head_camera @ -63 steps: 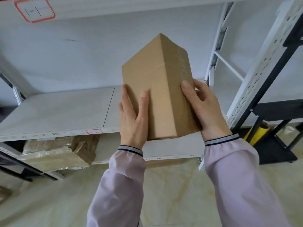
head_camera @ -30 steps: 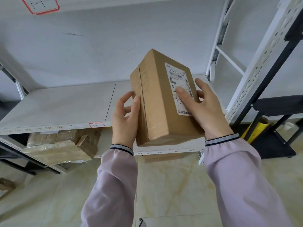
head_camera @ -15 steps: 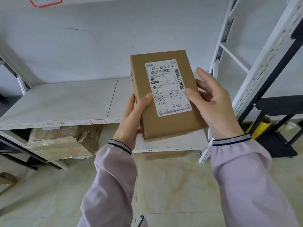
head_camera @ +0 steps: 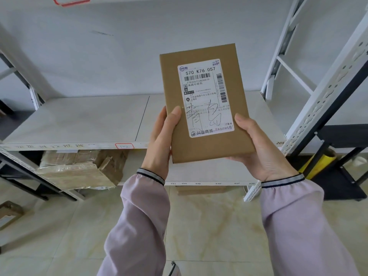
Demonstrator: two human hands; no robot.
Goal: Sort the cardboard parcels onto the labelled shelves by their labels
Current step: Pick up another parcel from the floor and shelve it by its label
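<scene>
I hold a brown cardboard parcel (head_camera: 173, 100) upright in front of me, its white shipping label (head_camera: 205, 96) facing the camera. The label reads "570 K76 057" with large handwritten characters below. My left hand (head_camera: 161, 144) grips the parcel's lower left edge, thumb on the front. My right hand (head_camera: 258, 150) cups the lower right corner from beneath. Behind the parcel runs a white shelf (head_camera: 79, 120) with a red-framed tag (head_camera: 124, 145) on its front edge. Another red-framed tag (head_camera: 69, 0) sits at the top left.
A taped, crumpled cardboard parcel (head_camera: 79, 170) lies on the lower shelf at left. A flat box (head_camera: 201, 190) sits under the lowest shelf. White perforated uprights (head_camera: 322, 100) stand at right, with a yellow roll (head_camera: 320, 162) and black frame beyond. Another box (head_camera: 10, 214) lies on the tiled floor.
I have turned the parcel in both hands from its plain side until the label faces me. My right thumb has slid off the label to the parcel's right edge.
</scene>
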